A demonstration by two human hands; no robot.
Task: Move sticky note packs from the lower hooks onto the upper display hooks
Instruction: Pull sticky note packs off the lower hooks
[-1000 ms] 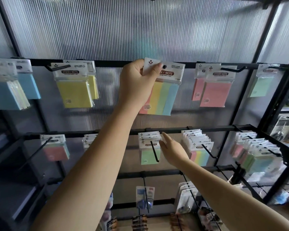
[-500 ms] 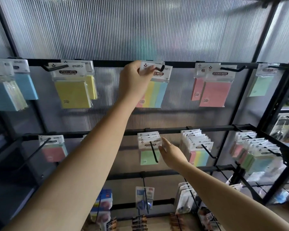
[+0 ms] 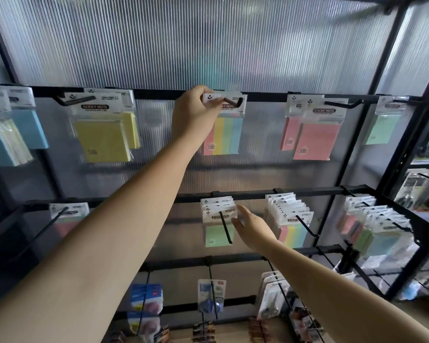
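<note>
Much of the lower rack was blurred, and the packs at the far left edge of the frame were cut off, so no firm count was possible there. On the upper rail five hooks carried packs: blue ones at the far left, two yellow packs (image 3: 102, 137) left of centre, one striped pack (image 3: 224, 134) in the middle, two pink packs (image 3: 312, 134) right of centre, and one green pack (image 3: 383, 127) near the right. The left hand (image 3: 195, 115) was raised to the upper middle of the frame, arm stretched long, its grip pinching the header card of the striped pack, which sat on the upper hook (image 3: 233, 101). Part of that pack was hidden behind the hand. The right hand (image 3: 254, 230) reached at centre frame with fingers straight and spread, grip wide and holding nothing, just beside the green stack (image 3: 218, 224) on a lower hook (image 3: 225, 227).
</note>
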